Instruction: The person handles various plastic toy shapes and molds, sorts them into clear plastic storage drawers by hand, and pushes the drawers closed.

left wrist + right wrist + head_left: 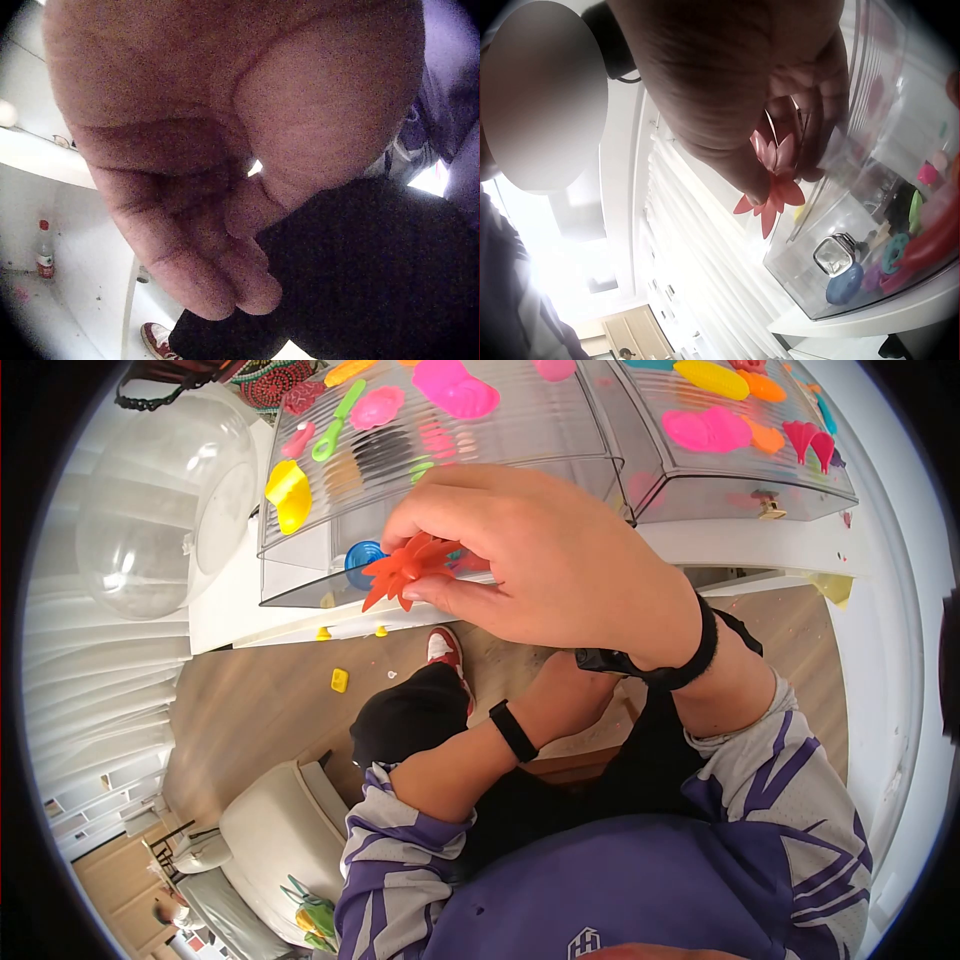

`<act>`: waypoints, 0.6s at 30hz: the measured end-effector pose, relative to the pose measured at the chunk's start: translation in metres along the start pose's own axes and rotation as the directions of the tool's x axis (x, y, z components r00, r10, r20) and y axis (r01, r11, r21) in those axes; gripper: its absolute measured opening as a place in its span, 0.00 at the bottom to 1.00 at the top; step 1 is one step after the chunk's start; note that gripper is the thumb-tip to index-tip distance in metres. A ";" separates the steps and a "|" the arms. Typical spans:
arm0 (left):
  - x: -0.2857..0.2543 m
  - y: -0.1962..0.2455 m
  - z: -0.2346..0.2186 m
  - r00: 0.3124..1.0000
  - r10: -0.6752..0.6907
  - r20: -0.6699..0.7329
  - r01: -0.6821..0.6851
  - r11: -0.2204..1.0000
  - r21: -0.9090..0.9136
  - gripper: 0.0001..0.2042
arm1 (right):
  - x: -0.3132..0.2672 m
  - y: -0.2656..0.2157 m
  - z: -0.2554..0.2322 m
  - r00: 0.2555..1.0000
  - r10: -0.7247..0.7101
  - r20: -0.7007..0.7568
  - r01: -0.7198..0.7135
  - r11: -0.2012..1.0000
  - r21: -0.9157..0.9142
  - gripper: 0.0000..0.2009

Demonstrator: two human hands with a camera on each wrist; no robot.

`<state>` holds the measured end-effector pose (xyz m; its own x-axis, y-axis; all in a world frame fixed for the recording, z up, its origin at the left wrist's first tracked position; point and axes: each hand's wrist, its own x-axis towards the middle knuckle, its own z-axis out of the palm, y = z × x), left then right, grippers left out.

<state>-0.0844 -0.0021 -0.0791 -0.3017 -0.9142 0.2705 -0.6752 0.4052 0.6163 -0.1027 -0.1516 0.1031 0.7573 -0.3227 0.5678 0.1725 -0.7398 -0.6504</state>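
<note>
My right hand [560, 560] pinches a red plastic flower [410, 568] with pointed petals between thumb and fingers. It holds the flower over the front of a clear plastic box [300, 588]. In the right wrist view the flower [780, 191] hangs below the fingertips, beside that box. A blue round piece [363, 560] shows just behind the petals. My left hand [225, 187] hangs low near my lap, fingers loosely curled, holding nothing. The right wrist partly hides it in the head view.
Colourful plastic pieces, such as a pink one [455, 388] and a yellow one [290, 498], lie on the box lids. A second clear box [690, 500] stands to the right. A transparent dome [165, 510] is at left; a yellow piece [340, 680] lies on the floor.
</note>
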 end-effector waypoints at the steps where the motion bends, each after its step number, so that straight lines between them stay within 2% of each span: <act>1: -0.001 0.000 0.001 1.000 -0.006 0.009 0.005 1.000 0.007 0.15 | 0.000 0.000 0.000 1.000 -0.002 -0.003 0.002 1.000 0.001 0.08; 5: 0.002 0.002 -0.005 1.000 0.014 -0.025 -0.014 0.999 0.032 0.16 | 0.000 -0.001 0.000 1.000 -0.002 -0.005 0.002 1.000 -0.005 0.08; 18: -0.001 0.001 -0.001 1.000 0.010 0.015 -0.010 1.000 0.013 0.19 | -0.001 -0.001 -0.001 1.000 -0.002 -0.004 0.002 1.000 -0.021 0.08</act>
<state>-0.0838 -0.0013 -0.0778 -0.3181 -0.9101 0.2655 -0.6811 0.4142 0.6038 -0.1039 -0.1514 0.1038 0.7542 -0.3237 0.5713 0.1605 -0.7528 -0.6384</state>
